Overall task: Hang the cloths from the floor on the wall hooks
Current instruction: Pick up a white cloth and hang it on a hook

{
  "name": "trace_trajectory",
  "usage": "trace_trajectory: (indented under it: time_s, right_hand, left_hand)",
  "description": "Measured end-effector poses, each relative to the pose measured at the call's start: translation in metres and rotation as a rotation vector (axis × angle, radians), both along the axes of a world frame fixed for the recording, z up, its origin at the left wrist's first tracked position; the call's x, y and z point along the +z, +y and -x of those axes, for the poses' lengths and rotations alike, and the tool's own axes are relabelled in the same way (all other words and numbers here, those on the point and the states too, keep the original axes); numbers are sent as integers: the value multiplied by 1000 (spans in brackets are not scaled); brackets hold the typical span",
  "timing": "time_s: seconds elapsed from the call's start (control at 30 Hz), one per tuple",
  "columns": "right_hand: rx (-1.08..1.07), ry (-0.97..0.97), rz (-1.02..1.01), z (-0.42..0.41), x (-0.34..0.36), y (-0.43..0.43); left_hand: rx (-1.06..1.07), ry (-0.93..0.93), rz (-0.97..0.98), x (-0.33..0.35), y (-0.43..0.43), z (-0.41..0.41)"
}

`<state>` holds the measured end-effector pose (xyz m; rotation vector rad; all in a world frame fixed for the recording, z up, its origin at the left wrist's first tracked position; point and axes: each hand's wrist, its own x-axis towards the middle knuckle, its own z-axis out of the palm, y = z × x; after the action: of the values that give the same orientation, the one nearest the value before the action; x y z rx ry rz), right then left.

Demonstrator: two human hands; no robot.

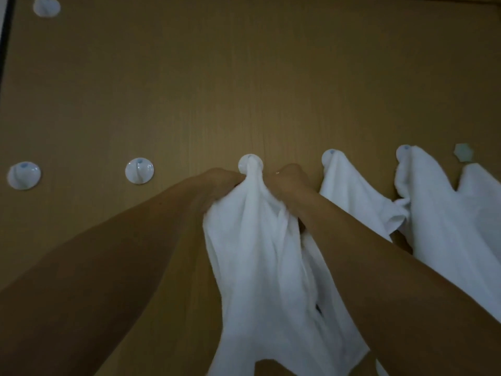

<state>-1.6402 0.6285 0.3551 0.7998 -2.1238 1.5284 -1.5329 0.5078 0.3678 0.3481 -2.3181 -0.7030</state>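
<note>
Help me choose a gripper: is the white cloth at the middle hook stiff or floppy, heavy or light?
Probably floppy: the white cloth drapes in soft folds below the left hand and right hand. Likely light: similar cloths hang from small hooks.

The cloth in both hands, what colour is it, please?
The cloth is plain white; head view shows it.

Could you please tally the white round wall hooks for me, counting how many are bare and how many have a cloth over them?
Bare hooks: 3
Covered hooks: 3
Total: 6 hooks
</note>
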Motion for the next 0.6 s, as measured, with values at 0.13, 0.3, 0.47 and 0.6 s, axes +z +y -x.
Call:
trace_trajectory:
  time_s: [0.13,0.3,0.47,0.6]
  right_hand:
    - [-365,339,-61,-8,-14,1]
    - [-466,800,-30,-19,-44,1]
    - [-365,781,-59,-27,-59,0]
    - [3,472,-57,-27,-62,6]
  left_hand:
    - [249,105,234,-7,0,-6]
    - [304,540,798,-30,0,-3]
    - [-151,475,392,-54,5,0]
    - [-290,391,278,-72,0,-6]
